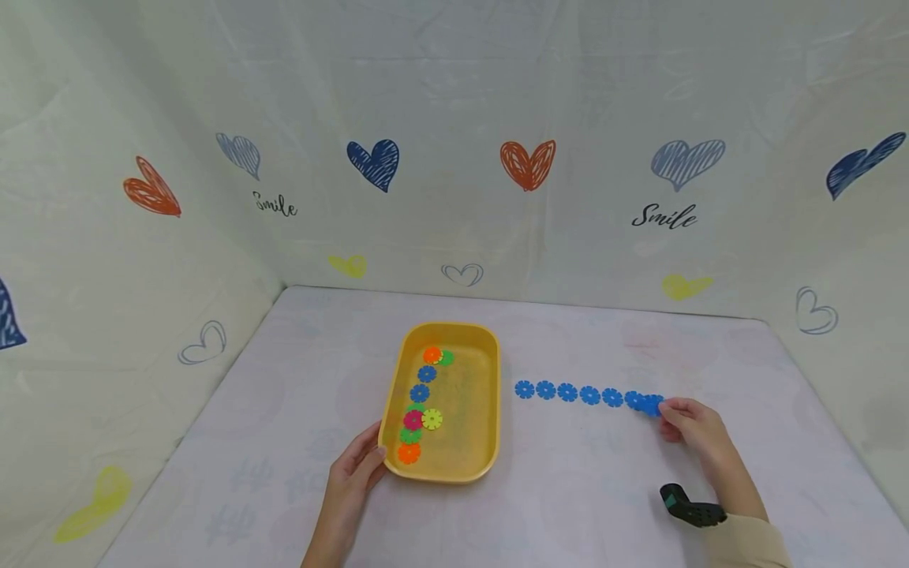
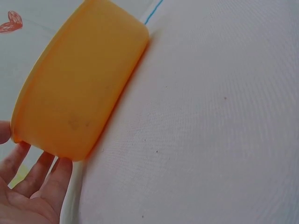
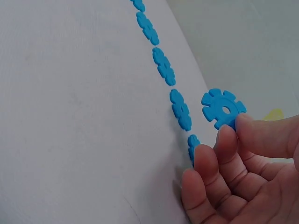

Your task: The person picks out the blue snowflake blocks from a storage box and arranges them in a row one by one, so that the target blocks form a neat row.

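Observation:
My right hand (image 1: 699,430) pinches a blue notched plastic disc (image 3: 223,105) between thumb and fingertips. In the right wrist view this disc stands tilted up, with its centre hole showing. It is at the right end of a row of several like blue discs (image 1: 567,392) lying flat on the table. At the near left corner of a yellow tray (image 1: 469,394), my left hand (image 1: 351,469) grips the rim, thumb on top and fingers against the outer wall. Inside the tray are two blue discs (image 1: 420,393), along with orange (image 1: 409,454), green (image 1: 410,435), pink (image 1: 413,420) and yellow ones (image 1: 432,419).
The tray stands left of the row on a white-covered table (image 1: 568,489). Behind the table rises a pale curtain (image 1: 454,95) printed with hearts and lettering. A black device (image 1: 692,509) is worn at the right wrist, above a beige sleeve (image 1: 746,540).

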